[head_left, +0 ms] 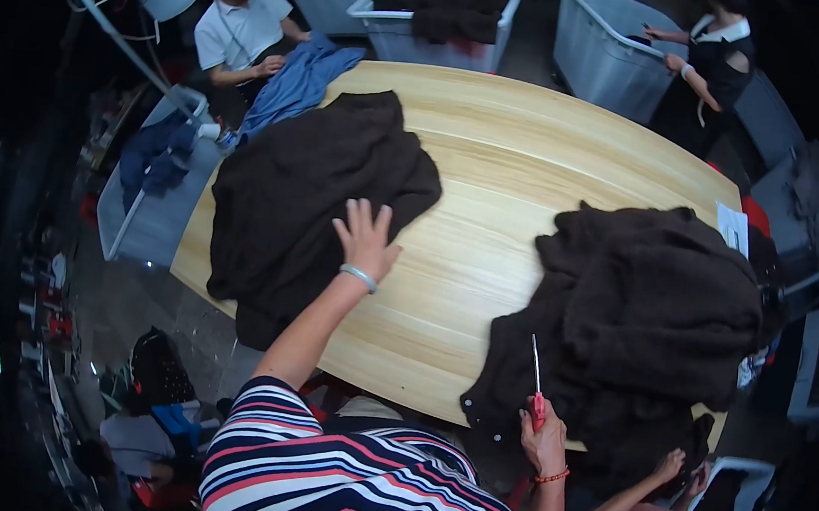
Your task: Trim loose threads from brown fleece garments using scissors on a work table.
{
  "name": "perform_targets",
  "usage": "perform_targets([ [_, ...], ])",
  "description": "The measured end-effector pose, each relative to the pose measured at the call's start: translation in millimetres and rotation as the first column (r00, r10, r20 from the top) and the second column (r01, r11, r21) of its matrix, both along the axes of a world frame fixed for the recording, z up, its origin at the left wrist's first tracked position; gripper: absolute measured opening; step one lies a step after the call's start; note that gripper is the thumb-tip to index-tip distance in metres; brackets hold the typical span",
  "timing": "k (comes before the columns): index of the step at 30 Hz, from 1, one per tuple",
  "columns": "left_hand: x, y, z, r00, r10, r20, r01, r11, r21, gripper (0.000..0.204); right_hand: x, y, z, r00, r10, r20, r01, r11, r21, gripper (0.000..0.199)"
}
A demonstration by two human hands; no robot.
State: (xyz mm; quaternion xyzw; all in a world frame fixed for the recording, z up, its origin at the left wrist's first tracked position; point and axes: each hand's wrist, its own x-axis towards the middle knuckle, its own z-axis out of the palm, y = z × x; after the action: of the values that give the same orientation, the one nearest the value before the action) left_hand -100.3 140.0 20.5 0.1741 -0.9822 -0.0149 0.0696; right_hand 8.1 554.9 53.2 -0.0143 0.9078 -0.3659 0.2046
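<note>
My left hand [369,243] lies with fingers spread on the near right edge of a dark brown knit garment [315,182], which is laid out on the left of the table. A pale bracelet circles that wrist. Close to the table's near edge, my right hand [543,443] grips a slim tool [538,397] by its red handle. Its thin metal end points up and away from me; whether it is a screwdriver or closed scissors cannot be made out. Beyond this hand, a heap of dark brown garments [659,292] covers the table's right side.
Across the wooden table [468,231], a person [245,30] at the far left handles blue cloth [298,82]. Another person [716,78] stands by a grey bin [604,55]. Dark cloth fills a middle bin [424,43]. Someone's hand [668,465] is near the right heap.
</note>
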Motion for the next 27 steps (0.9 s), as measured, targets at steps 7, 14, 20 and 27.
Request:
perform_targets([
  [7, 127.2, -222.3, 0.3, 0.686, 0.674, -0.275, -0.559, 0.729, 0.395, 0.091, -48.0, -101.3, 6.0, 0.945, 0.324, 0.056, -0.328, 0.940, 0.092, 0.029],
  [14, 155.9, -327.7, -68.1, 0.408, 0.908, 0.101, -0.696, 0.237, 0.678, 0.093, -70.7, -179.2, 13.8, 0.864, 0.501, 0.056, -0.502, 0.845, 0.183, 0.033],
  [20, 161.9, -326.5, -47.1, 0.731, 0.673, -0.110, -0.447, 0.595, 0.668, 0.036, -71.0, -199.3, 9.0, 0.843, 0.530, 0.095, -0.537, 0.817, 0.209, 0.034],
  [27, 124.3, -137.8, 55.2, 0.914, 0.030, -0.405, 0.227, 0.789, 0.571, 0.016, -74.7, -192.4, 13.6, 0.887, 0.462, 0.005, -0.454, 0.869, 0.195, 0.031],
])
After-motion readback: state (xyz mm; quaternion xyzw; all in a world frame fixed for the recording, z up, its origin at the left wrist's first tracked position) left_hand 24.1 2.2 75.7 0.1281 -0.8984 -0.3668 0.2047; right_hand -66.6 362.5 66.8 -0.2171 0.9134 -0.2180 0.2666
